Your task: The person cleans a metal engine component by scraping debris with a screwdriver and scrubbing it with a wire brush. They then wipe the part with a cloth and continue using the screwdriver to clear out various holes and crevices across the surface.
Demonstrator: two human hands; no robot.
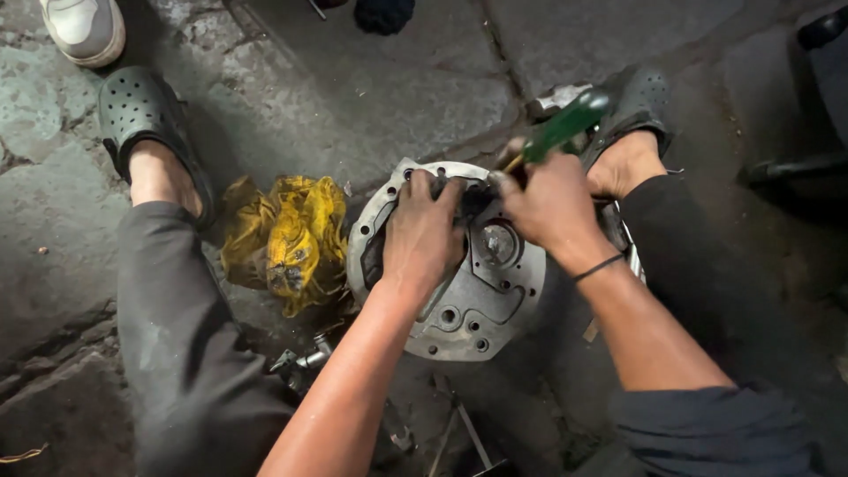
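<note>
- The round grey metal housing plate [481, 291] lies flat on the stone floor [353, 79] at the centre of the frame, between your feet, so it stays put while you work on its upper edge.
- Your left hand [422, 234] presses down on the plate's top left, fingers [424, 190] spread and curled over a dark part there, seemingly to steady it.
- Your right hand [548, 208] is clenched around a green-handled screwdriver [561, 128], tilted toward the upper right, its tip at the plate's upper rim.
- A crumpled yellow rag [287, 238] lies just left of the plate.
- Small metal fittings [305, 358] rest at lower centre-left.
- Your black clogs [141, 115] flank the scene; a white shoe [84, 31] shows at upper left.
</note>
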